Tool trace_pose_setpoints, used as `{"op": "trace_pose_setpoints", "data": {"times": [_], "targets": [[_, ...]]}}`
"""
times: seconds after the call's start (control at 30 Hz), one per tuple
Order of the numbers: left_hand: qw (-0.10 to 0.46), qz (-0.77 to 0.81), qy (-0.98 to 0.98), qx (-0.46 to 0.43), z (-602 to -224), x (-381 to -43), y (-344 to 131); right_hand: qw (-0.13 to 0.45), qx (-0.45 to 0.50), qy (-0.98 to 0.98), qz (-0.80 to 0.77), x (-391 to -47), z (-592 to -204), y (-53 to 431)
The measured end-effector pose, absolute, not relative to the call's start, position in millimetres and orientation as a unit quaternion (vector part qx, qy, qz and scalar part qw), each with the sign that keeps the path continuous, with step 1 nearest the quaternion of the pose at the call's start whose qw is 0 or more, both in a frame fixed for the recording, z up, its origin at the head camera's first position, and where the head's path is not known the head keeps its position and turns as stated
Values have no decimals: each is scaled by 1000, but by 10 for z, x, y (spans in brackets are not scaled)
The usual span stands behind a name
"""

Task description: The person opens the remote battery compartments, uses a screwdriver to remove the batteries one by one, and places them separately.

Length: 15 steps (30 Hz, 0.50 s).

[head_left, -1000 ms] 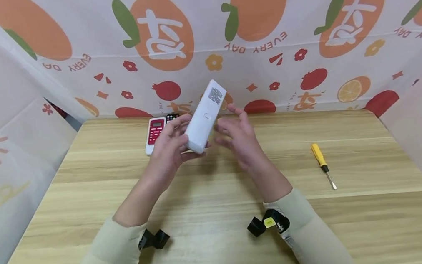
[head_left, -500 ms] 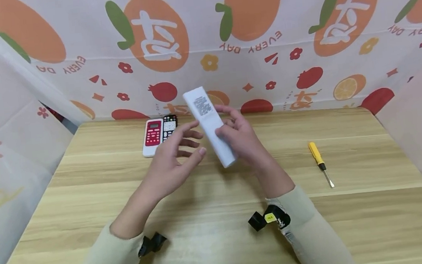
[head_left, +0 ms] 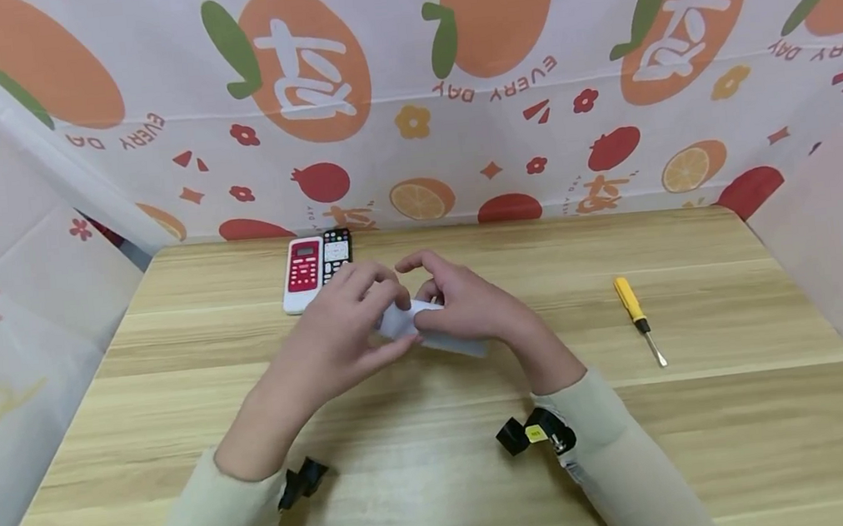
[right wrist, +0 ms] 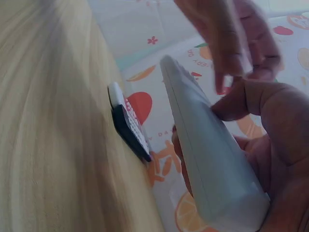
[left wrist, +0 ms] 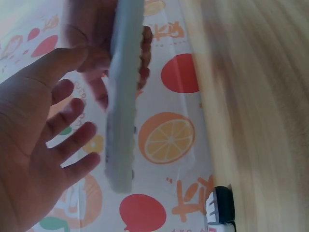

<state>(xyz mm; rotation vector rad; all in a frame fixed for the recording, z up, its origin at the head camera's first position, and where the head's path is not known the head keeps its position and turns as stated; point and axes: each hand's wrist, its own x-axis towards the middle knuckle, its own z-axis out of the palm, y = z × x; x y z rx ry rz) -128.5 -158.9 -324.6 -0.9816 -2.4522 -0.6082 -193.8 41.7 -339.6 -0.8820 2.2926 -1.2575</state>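
A white remote control (head_left: 460,343) is held above the table, lying at a slant in the head view. My right hand (head_left: 466,301) grips it, with the thumb on its back and the fingers curled round the far side. Small raised buttons show along one edge of the remote control (left wrist: 123,116) in the left wrist view. Close beside it is my left hand (head_left: 347,324), its fingers loosely bent; in the left wrist view they are spread and hold nothing. The button face of the remote control (right wrist: 212,154) is turned away from the head view.
A white remote with a red face (head_left: 303,275) lies at the table's back left, with a black remote (head_left: 336,252) next to it. A yellow-handled screwdriver (head_left: 638,315) lies to the right. Behind the wooden table (head_left: 425,480) hangs a fruit-printed cloth (head_left: 485,124).
The white remote control passed from my left hand to my right. It has since been lowered and tilted so that its labelled back faces the camera less, and the left hand has moved over its end.
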Motion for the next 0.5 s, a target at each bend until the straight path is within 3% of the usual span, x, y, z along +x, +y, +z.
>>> {"op": "trace_pose_setpoints", "data": {"times": [0.23,0.5], "targets": [[158,-185,-896,-371,-3350,-1295,-1566,209,-345,803,-439,-1920,-3363,432],[135,-139,-919,-343,-3380,-1271,-1540,218,-358,801,-427,-1908,-3356,428]]}}
